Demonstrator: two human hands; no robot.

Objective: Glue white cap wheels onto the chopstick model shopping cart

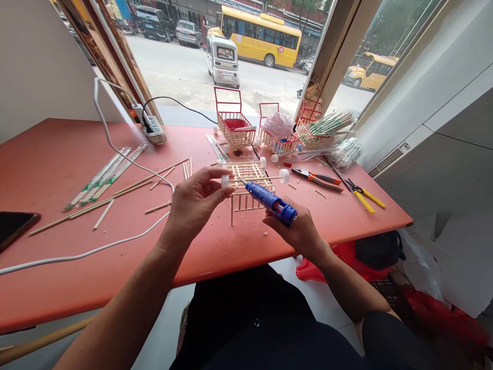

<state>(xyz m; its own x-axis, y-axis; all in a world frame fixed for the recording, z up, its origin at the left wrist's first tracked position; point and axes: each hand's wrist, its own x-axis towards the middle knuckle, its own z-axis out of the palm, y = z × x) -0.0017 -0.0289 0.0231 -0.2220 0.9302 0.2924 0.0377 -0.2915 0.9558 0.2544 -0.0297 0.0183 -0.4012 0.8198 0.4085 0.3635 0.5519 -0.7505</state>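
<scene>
My left hand (pixel 198 200) pinches a white cap wheel (pixel 225 181) at the left end of a thin wooden axle. A second white wheel (pixel 284 176) sits on the axle's right end. In my right hand (pixel 298 226) is a blue hot glue gun (pixel 271 199), its nozzle pointing left, close to the axle beside the pinched wheel. I cannot tell whether the tip touches. Under and behind the axle stands a small cart frame of wooden sticks (pixel 246 202), partly hidden by the glue gun, with white wheels along its far side.
Finished stick carts, one a red-trimmed cart (pixel 235 123), stand at the back. Pliers (pixel 318 180) and yellow-handled cutters (pixel 364 195) lie to the right. Loose sticks (pixel 103 213), a white cable (pixel 127 237), a power strip (pixel 154 128) and a phone (pixel 17 228) are on the left.
</scene>
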